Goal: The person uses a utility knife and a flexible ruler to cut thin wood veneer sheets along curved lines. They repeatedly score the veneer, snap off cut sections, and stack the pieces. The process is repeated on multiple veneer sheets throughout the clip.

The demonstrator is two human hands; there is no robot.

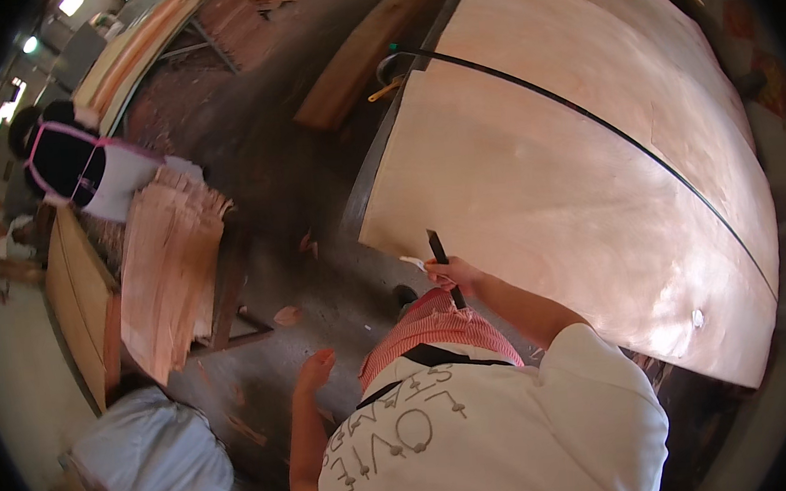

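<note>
My right hand [458, 275] is closed around a dark flat bar [436, 244], which stands out above and below the fingers in front of my waist. A small white piece [413, 262] shows at the fingertips; whether it is part of the bar I cannot tell. To the right of this hand lies a large stack of pale veneer sheets [536, 188], its near left corner close by. Lower on the left, my left hand [316, 369] hangs beside my body, fingers curled together, with nothing visible in it.
A long dark strip [577, 120] crosses the stack. Beyond its left edge lies a yellow-handled tool [386, 90] near a wooden plank [351, 64]. At left, ragged veneer [169, 272] rests on a stand; a person [72, 160] bends behind it. Grey cloth [156, 458] bulges at lower left.
</note>
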